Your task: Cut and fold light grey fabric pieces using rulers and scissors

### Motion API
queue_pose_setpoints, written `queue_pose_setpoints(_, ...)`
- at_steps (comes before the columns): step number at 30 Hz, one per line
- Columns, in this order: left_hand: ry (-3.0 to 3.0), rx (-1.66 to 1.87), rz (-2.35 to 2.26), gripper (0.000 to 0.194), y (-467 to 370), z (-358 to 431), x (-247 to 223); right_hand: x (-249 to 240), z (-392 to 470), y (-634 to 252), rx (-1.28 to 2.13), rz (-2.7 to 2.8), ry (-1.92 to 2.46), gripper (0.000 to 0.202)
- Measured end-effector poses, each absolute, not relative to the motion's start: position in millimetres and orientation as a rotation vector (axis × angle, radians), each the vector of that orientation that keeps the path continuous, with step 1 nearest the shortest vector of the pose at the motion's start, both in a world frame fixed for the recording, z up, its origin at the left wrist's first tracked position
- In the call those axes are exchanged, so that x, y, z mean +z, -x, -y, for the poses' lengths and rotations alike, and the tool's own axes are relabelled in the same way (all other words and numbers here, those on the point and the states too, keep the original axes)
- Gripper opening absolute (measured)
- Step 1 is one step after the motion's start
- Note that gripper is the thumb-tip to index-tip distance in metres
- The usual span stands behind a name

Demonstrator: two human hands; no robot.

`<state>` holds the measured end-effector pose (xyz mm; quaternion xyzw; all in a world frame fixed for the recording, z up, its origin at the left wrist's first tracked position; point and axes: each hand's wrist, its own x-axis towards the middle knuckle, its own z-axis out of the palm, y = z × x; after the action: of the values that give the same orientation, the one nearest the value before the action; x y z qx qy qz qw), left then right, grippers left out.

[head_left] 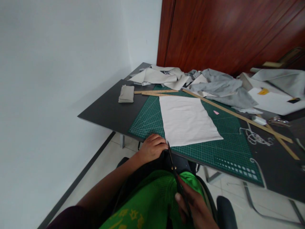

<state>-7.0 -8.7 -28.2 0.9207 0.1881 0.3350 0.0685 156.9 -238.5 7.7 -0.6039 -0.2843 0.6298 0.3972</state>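
A white cloth (pixel 190 121) lies spread out on the green cutting mat (pixel 147 117). At its near left corner, by the table's front edge, my left hand (pixel 153 147) has its fingers closed on the cloth's edge. My right hand (pixel 194 203) grips the handles of black scissors (pixel 174 170), low in front of my body. Their blades point away from me, and the tips reach the cloth's corner right beside my left fingers. Whether the blades have cloth between them I cannot tell.
Folded beige cloth (pixel 126 93) sits at the left beside wooden rulers (pixel 159 94). Crumpled grey fabric (pixel 219 86) lines the back. Along the right run a long wooden ruler (pixel 228 111), white cord (pixel 254 136) and a pink chalk piece (pixel 216 112). A white wall stands left.
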Motion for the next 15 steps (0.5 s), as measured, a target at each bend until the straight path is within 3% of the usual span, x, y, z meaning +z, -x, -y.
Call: queue_pose_setpoints(15, -2.761, 1.098, -0.544, 0.029, 6.0, 9.0, -26.2, 10.6, 234.8, -158.4, 1.624, 0.824, 1.532, 0.079)
